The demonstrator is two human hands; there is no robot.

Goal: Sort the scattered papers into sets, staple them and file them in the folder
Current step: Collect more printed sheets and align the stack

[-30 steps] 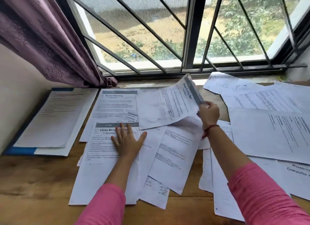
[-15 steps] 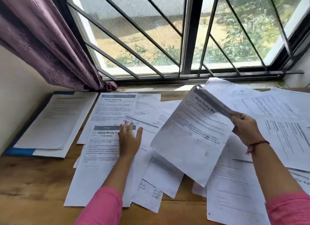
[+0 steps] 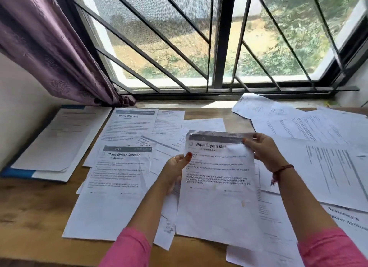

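The left hand [image 3: 175, 168] pinches the left edge of a paper [image 3: 218, 189], with the thumb on top and the other fingers curled behind it. The right hand [image 3: 262, 151] pinches the top right corner of the same paper, thumb in front and fingers bent round the back. Both hands hold the sheet up a little above the table [image 3: 35, 213], with its top edge folded over. The big words on it read "Wipe Drying Mat". Both arms reach forward from the near edge, in pink sleeves [image 3: 129, 248]. The right wrist has a red thread band [image 3: 281, 170] on it.

The table is brown wood and stands against a window [image 3: 219, 47] with dark slanted bars. Green plants and dry ground show outside. A purple curtain [image 3: 49, 47] hangs at the far left.

Many white papers lie all over the table. Just left of the left hand lies a sheet headed "Close Mirror Cabinet" [image 3: 119, 175]. Behind that, farther away, is a sheet headed "Mirror Cleaning" [image 3: 129, 127]. More sheets [image 3: 318, 147] are spread on the right side, overlapping each other. At the far left, near the wall, a blue folder [image 3: 18, 172] lies flat with a few papers stacked on top of it, well apart from both hands.
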